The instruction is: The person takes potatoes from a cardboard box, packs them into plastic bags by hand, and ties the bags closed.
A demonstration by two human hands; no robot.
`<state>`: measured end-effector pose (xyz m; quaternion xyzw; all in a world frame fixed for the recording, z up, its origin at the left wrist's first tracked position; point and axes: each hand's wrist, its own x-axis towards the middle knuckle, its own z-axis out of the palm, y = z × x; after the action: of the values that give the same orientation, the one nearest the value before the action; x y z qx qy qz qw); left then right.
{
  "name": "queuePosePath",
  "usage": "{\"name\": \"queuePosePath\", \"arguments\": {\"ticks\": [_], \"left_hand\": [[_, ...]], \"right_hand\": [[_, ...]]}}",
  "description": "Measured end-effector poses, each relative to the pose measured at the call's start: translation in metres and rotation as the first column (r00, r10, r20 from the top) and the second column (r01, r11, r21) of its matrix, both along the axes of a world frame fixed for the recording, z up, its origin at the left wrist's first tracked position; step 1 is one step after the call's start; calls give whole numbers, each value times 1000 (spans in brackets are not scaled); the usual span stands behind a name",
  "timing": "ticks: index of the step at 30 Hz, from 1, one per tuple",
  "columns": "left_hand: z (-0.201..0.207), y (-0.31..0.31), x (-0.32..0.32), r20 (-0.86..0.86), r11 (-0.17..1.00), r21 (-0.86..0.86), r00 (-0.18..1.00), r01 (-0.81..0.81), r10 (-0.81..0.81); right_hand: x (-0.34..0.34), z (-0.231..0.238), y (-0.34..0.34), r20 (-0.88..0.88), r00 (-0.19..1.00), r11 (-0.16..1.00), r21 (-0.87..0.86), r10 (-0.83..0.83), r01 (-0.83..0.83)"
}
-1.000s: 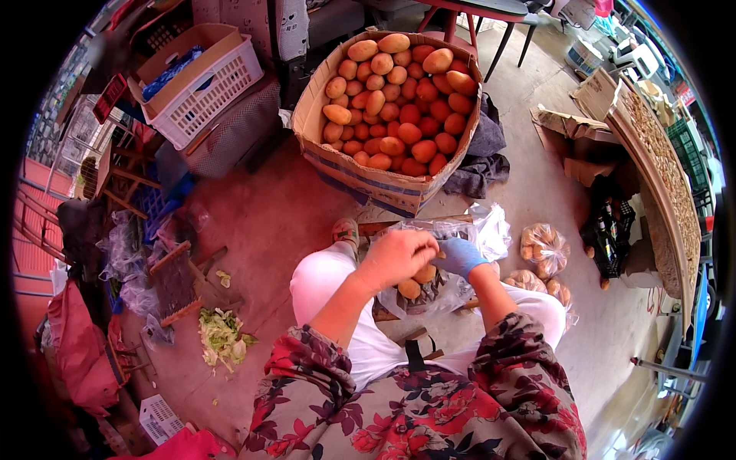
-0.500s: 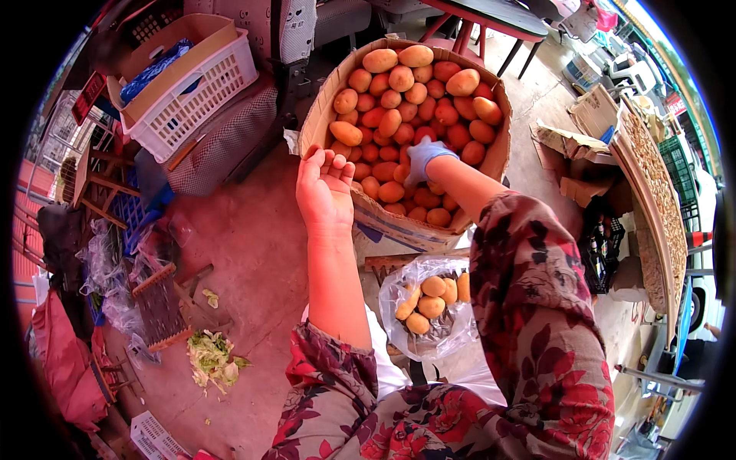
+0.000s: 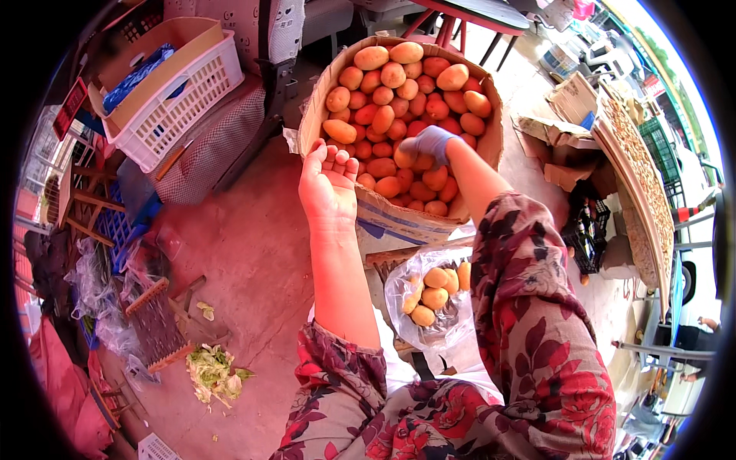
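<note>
Two hands up at the box, upper centre of frame. Left hand (image 3: 330,184): bare, palm up, fingers half-curled, nothing in it, beside the left part of the big brown cardboard box with blue stripes (image 3: 406,216); can't tell if it touches. Right hand (image 3: 429,146): thin blue glove, over the heap, fingers curled down on oval yellow-orange potatoes (image 3: 383,119); can't tell if any are gripped. Box is well loaded with them.

Clear plastic bag (image 3: 452,328): centre of frame, below the box, mouth spread wide, several potatoes inside. Right floral-print sleeve (image 3: 529,299) hides its right edge.

Around: white slotted plastic crate (image 3: 188,103) upper left, pale green leaf scraps (image 3: 215,374) on the reddish-lit concrete floor (image 3: 253,253), lower left.
</note>
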<state>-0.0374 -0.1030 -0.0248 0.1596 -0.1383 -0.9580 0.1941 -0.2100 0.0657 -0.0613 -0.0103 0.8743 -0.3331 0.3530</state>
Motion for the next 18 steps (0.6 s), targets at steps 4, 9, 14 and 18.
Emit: {"name": "queuePosePath", "arguments": {"ticks": [4,9,14,18], "left_hand": [[0,22,-3,66,994,-103,997,41,-35],[9,102,-5,-55,582,-778,896,237,-440],[21,207,42,-151,350,-886,523,304,-839],[-17,269,87,-127,233,-909,304,344,-944]], "right_hand": [[28,51,48,295,937,758,-564,-186,327],[124,87,120,359,931,53,-930,-74,363],[246,86,203,426,868,-256,-896,-257,364],[338,61,251,611,689,-461,-777,-389,429]]}}
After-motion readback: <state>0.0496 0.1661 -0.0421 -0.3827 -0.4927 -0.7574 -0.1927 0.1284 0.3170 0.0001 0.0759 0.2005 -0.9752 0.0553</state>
